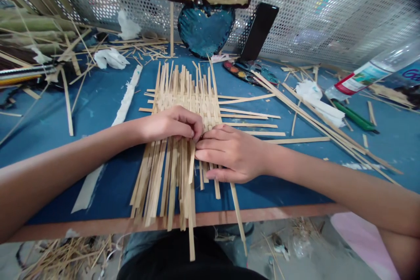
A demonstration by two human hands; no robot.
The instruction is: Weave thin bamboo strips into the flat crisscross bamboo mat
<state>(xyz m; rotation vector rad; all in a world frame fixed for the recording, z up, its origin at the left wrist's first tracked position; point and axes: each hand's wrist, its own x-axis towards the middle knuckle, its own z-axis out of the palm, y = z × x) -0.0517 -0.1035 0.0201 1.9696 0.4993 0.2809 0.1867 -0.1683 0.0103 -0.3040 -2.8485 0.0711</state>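
A partly woven mat of pale bamboo strips (183,92) lies at the middle of the table. Its long strips run toward the table's front edge, and several cross strips stick out to the right. My left hand (177,123) rests on the weave with its fingers curled in a pinch on a bamboo strip (192,162); the fingertips are partly hidden. Beside it, my right hand (231,153) lies flat across the strips, palm down, fingers stretched out and touching the weave. One loose long strip (238,214) reaches past the table edge below my right hand.
Long loose strips (315,122), a green-handled tool (356,116) and a plastic bottle (367,74) lie to the right. At the back are a paint palette (241,72), a phone (259,30) and a blue heart-shaped piece (206,30). Crumpled tissue (111,58) and scraps sit at left.
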